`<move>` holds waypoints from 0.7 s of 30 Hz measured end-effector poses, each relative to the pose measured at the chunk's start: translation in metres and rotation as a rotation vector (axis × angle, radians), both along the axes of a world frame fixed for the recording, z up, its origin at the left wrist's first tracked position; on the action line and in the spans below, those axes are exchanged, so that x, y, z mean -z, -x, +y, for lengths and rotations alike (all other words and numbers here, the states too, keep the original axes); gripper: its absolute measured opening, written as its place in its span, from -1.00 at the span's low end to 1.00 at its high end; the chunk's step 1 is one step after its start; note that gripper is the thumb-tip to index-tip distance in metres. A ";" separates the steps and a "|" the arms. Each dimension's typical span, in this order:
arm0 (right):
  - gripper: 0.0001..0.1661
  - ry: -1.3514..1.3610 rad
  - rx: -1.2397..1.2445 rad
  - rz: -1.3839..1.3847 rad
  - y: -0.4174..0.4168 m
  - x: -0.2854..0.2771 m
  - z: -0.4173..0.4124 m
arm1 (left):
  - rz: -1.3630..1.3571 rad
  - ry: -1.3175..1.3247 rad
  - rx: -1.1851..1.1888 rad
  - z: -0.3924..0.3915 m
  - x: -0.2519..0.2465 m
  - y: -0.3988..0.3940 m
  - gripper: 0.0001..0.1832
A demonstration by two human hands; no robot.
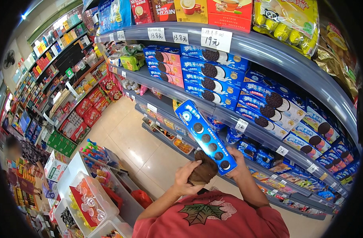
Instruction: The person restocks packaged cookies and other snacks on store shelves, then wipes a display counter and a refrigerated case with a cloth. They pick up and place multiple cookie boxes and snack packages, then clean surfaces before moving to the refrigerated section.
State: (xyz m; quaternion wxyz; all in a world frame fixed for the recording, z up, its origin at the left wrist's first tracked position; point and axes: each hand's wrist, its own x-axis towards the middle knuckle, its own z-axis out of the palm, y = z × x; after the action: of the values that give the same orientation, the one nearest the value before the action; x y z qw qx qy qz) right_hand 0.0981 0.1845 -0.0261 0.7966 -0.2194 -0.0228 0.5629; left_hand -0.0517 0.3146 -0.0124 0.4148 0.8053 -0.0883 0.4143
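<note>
A long blue box of sandwich cookies (205, 138) is tilted in front of the shelves, its lower right end gripped by my right hand (237, 162). My left hand (188, 177) is closed on a crumpled brown cloth (202, 169), which lies against the box's lower left side. Stacked blue cookie boxes (212, 78) fill the shelf beyond, with pink-and-blue cookie boxes (163, 67) to their left and white-and-blue cookie boxes (266, 104) to their right.
The curved shelf edge (181, 99) carries price tags. Coffee boxes (166, 10) stand on the shelf above. At lower left are clear plastic bins (110, 208) of small goods. A person (29, 151) is at the far left beside a white-and-green carton (56, 166). Tiled floor (133, 136) shows between the displays.
</note>
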 end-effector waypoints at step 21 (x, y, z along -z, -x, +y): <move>-0.57 0.320 0.273 -0.809 0.025 -0.017 -0.002 | 0.076 0.175 -0.224 0.001 -0.007 0.010 -0.37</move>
State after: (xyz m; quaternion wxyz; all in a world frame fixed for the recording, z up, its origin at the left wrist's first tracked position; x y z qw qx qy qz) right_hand 0.0731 0.1821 -0.0087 0.7467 -0.5430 -0.2155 0.3181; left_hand -0.0620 0.3155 -0.0057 0.4377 0.7860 0.0545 0.4333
